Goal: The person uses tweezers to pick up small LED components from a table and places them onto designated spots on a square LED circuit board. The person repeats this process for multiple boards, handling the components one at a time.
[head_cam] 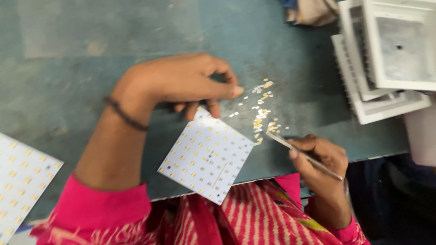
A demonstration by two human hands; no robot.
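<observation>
Holding tweezers (303, 154) pinched in my right hand (320, 161), I keep their long axis slanting up and left, the tip just beside the scatter of tiny yellow chips (262, 119) on the desk (68, 68). My left hand (181, 84) rests curled, thumb and forefinger pressed narrow, gripping nothing I can make out, its fingers touching the top corner of the white board (206, 156) lying tilted between both hands. The chips lie up and left of my right hand, right of the left fingertips. White trays (386, 97) sit stacked far right, another board (20, 181) far left
</observation>
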